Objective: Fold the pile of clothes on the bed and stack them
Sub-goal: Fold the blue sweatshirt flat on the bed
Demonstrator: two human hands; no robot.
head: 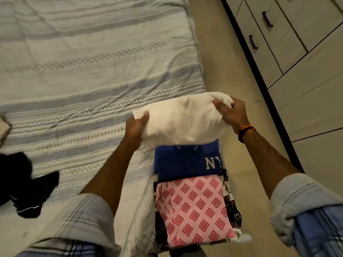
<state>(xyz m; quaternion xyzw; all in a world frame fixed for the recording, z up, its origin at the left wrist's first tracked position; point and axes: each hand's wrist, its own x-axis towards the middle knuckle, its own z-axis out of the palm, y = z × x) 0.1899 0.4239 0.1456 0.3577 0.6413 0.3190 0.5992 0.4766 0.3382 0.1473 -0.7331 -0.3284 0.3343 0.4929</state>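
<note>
Your left hand (pixel 136 127) and right hand (pixel 233 114) grip folded white garment (pixel 181 121) by opposite ends, above blue NY garment (pixel 187 164) and pink diamond-print garment (pixel 196 206) at bed (pixel 74 71) edge.

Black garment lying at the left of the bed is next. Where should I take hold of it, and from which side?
Probably take the black garment by the flap pointing right toward mid-bed, coming from the right. It lies crumpled, its left side runs out of frame, and that flap is its clearest free edge. Both hands are busy with the white garment.
</note>
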